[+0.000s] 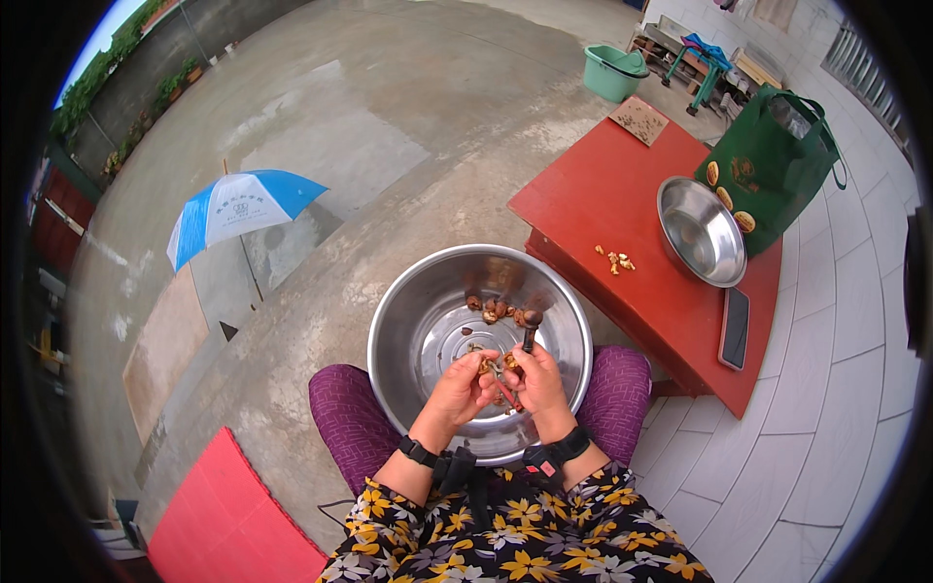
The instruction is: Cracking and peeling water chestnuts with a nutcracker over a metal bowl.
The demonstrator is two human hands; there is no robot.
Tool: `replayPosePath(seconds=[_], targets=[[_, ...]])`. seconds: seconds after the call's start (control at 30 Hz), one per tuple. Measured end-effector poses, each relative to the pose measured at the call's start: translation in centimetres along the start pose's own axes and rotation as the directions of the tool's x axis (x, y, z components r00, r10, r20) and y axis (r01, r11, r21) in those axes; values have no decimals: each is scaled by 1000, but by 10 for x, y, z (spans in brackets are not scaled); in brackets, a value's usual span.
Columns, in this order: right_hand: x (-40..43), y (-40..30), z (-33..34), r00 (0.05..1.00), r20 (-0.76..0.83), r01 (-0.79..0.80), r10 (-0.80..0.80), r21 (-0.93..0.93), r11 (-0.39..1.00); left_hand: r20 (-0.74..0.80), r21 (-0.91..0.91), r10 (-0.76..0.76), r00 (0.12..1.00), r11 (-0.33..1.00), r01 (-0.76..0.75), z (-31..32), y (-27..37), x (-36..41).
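A large stainless steel basin (386,350) rests between my knees. My left hand (461,380) pinches a piece of cracked walnut (485,364) above it. In my right hand (539,382) are another cracked walnut piece (512,361) and a tool with a dark, round-ended handle (531,331) pointing away from me. A red handle-like part (509,394) shows between the two hands; whether it belongs to the same tool is hidden. Several brown walnuts (500,309) lie at the far side of the basin, with shell bits (466,331) nearer the hands.
On the red wooden table (598,197) at the right lie walnut kernels (619,262), a steel bowl (703,233), a phone (735,328) and a green bag (765,160). A green bucket (611,76) stands beyond. An open umbrella (240,208) and a red mat (226,510) are at left.
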State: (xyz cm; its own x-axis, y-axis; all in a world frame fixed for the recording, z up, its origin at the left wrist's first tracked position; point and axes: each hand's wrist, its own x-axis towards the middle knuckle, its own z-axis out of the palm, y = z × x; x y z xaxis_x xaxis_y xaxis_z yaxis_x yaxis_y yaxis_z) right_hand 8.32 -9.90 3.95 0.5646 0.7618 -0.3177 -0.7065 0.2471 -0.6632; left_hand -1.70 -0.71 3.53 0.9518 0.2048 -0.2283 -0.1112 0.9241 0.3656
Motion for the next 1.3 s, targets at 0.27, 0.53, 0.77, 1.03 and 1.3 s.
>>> replayPosePath(seconds=[0.27,0.53,0.77,1.03,1.3], targets=[[-2,-15,-2,986,75,165,-147,-428,889,-114,312,-36,993,947,70,-1,-10,5],[-3,-21,1,977,209,171,-48,-627,760,-66,252,-69,995,964,83,3,-10,4],[-2,-16,-6,977,0,192,-211,-420,887,-59,193,-39,997,980,49,-5,-12,7],[-13,-37,-3,924,52,381,-380,-237,894,-191,167,-36,981,983,69,-1,-5,6],[-18,-31,7,896,168,435,-412,-525,732,-206,181,-35,978,981,74,-1,-10,7]])
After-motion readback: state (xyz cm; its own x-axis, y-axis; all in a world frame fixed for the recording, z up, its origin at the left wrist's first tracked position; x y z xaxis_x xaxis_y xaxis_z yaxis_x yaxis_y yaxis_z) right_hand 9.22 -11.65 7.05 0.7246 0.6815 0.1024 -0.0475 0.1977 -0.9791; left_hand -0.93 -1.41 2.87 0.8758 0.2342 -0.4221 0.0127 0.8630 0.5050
